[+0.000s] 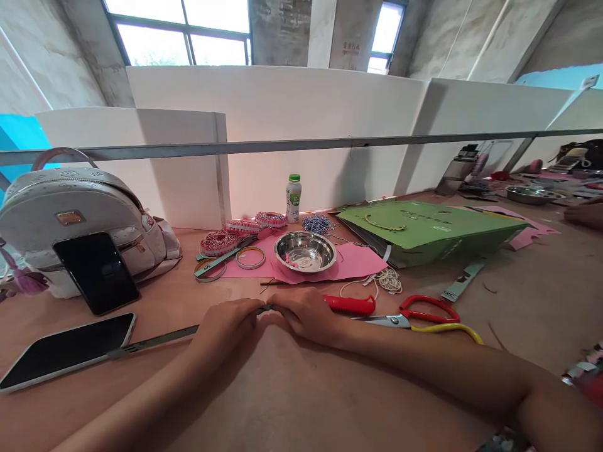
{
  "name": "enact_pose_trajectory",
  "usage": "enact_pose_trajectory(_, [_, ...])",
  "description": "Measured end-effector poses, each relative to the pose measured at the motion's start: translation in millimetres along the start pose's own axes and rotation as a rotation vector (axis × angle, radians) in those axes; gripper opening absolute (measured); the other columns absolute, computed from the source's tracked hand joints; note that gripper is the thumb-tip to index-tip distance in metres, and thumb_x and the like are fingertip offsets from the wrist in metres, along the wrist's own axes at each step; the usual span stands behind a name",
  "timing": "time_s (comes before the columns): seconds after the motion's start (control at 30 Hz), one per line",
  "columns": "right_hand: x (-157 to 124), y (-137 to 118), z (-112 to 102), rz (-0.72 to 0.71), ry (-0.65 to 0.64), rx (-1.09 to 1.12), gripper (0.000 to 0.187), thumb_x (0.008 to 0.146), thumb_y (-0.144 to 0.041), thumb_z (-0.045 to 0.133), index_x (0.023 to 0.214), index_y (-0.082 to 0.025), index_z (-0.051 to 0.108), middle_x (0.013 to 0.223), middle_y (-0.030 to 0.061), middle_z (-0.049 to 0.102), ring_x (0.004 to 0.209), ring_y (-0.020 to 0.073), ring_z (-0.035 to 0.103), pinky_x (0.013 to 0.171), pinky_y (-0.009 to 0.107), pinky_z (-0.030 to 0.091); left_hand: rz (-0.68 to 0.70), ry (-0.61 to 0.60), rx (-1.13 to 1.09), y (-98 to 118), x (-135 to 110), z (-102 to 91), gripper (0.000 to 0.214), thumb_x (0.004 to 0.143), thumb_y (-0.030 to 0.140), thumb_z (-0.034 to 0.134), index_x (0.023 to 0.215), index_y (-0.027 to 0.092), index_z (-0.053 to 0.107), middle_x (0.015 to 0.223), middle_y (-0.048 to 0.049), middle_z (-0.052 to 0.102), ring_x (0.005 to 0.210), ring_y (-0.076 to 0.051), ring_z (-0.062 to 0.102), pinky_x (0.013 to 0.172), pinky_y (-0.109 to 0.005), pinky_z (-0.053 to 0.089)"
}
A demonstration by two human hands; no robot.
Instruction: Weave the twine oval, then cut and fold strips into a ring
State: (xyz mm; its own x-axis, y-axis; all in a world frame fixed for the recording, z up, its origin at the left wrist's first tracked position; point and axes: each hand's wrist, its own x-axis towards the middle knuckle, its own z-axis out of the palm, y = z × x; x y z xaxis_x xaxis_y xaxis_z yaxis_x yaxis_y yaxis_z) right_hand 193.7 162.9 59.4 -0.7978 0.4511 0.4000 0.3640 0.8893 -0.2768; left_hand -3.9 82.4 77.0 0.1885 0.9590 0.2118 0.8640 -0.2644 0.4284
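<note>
In the middle of the table my left hand (pixel 229 321) and my right hand (pixel 301 315) are nearly touching, fingertips pinched together. Both grip a narrow, dark grey-green ribbon (pixel 162 339), which shows briefly between the fingertips. Its tail runs left from under my left hand to the edge of a white-cased phone (pixel 70 348). Beyond my right hand lies a red-handled tool (pixel 353 305), its working end hidden. Scissors (pixel 428 314) with one red and one yellow handle rest beside my right forearm.
A steel bowl (pixel 305 252) stands on pink paper (pixel 360 260), near rings (pixel 250 257) and red-and-white trim rolls (pixel 221 243). A green-capped bottle (pixel 293 199) is behind. A backpack (pixel 75 210) with a leaning phone (pixel 97 273) stands left; a green bag (pixel 433 229) lies right.
</note>
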Motion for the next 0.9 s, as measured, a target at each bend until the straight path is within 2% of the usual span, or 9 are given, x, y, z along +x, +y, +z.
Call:
enact_pose_trajectory(0.07, [3,2,0,0.024,0.01,-0.034,0.017,0.1,-0.022,0.049,0.107,-0.017,0.064,0.093,0.0047,0.071,0.083,0.0181,0.063,0.071,0.026,0.039,-0.021,0.048,0.112,-3,1,-3.2,0.021,0.092,0.022,0.048,0.089,0.022,0.069,0.083,-0.0041,0.073,0.075,-0.021,0.067,0.063,-0.027,0.037])
enact_pose_trajectory(0.2, [7,-2,5,-0.04,0.015,-0.291,0.015,0.098,-0.018,0.051,0.104,-0.016,0.065,0.104,0.0081,0.068,0.096,0.0227,0.059,0.08,0.032,0.04,0.038,0.028,0.241,-14,2,2.3,0.024,0.095,0.021,0.044,0.089,0.018,0.067,0.085,-0.0063,0.073,0.074,-0.023,0.069,0.06,-0.028,0.035])
enact_pose_trajectory(0.37, [5,-11,10,-0.108,-0.033,-0.375,0.017,0.1,-0.019,0.047,0.096,-0.014,0.063,0.09,0.0061,0.067,0.08,0.0203,0.058,0.07,0.032,0.038,0.102,0.022,0.238,-16,0,18.1,0.025,0.098,0.022,0.043,0.087,0.019,0.066,0.082,-0.002,0.072,0.071,-0.019,0.069,0.059,-0.027,0.036])
enact_pose_trajectory(0.5, [1,-17,3,-0.049,-0.108,-0.311,0.008,0.093,-0.015,0.054,0.096,-0.015,0.061,0.091,0.0047,0.068,0.074,0.0188,0.059,0.063,0.031,0.034,0.148,0.009,0.267,-16,-1,22.1,0.023,0.097,0.022,0.045,0.097,0.022,0.069,0.084,-0.001,0.073,0.072,-0.019,0.069,0.058,-0.027,0.035])
enact_pose_trajectory(0.63, [1,-16,-2,0.051,-0.151,-0.246,0.01,0.097,-0.023,0.053,0.103,-0.017,0.058,0.097,0.004,0.069,0.081,0.0182,0.062,0.063,0.029,0.034,0.152,0.05,0.338,-25,0,16.7,0.024,0.097,0.025,0.048,0.108,0.022,0.069,0.088,-0.0047,0.073,0.079,-0.023,0.069,0.06,-0.029,0.036])
enact_pose_trajectory(0.77, [5,-14,1,0.157,-0.169,-0.319,0.012,0.099,-0.017,0.046,0.1,-0.016,0.057,0.091,0.0063,0.07,0.076,0.0195,0.063,0.06,0.029,0.032,0.111,0.106,0.372,-40,1,9.8,0.021,0.097,0.023,0.049,0.099,0.02,0.07,0.09,-0.0056,0.07,0.079,-0.021,0.067,0.065,-0.029,0.039])
enact_pose_trajectory(0.9, [7,-18,1,0.151,-0.21,-0.349,0.014,0.099,-0.018,0.045,0.099,-0.015,0.058,0.091,0.0091,0.07,0.075,0.0219,0.065,0.059,0.03,0.034,0.131,0.126,0.318,-42,0,13.0,0.02,0.097,0.024,0.05,0.096,0.022,0.07,0.09,-0.0034,0.069,0.077,-0.019,0.066,0.064,-0.028,0.038])
